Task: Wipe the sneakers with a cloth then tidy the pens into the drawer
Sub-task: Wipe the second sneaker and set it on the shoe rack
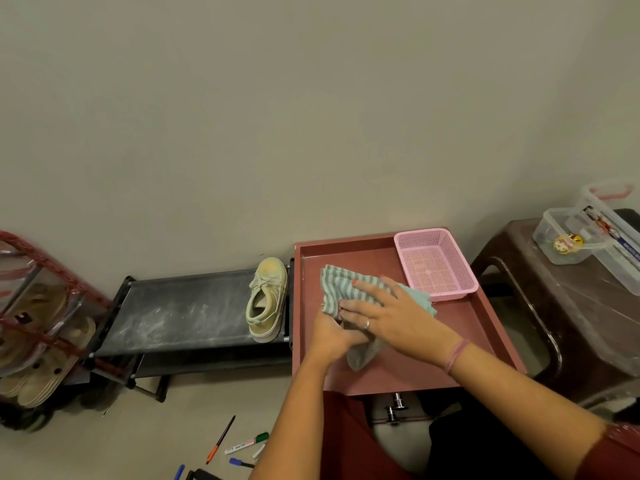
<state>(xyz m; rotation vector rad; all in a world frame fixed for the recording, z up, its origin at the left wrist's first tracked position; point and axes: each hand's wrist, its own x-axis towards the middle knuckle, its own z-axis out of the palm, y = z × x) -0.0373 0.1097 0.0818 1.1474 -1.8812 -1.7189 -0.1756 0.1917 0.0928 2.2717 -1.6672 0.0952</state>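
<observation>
A teal and grey striped cloth (336,282) lies bunched on the red-brown cabinet top (467,327). My left hand (332,336) grips the cloth's lower part, and a grey end hangs out below it. My right hand (391,313) lies on top of the cloth with straight fingers. One dusty pale sneaker (266,299) stands on the right end of the black shoe rack (180,306), apart from both hands. Several pens lie on the floor at the bottom: an orange-tipped black pen (220,439), a green-capped white marker (246,443) and a blue marker (240,463). Metal drawer handles (394,408) show below the cabinet's front edge.
A pink mesh basket (434,265) sits at the cabinet top's back right. A brown stool (571,306) to the right carries clear plastic boxes (568,237). At far left a red rack (34,323) holds sandals. The wall runs close behind everything.
</observation>
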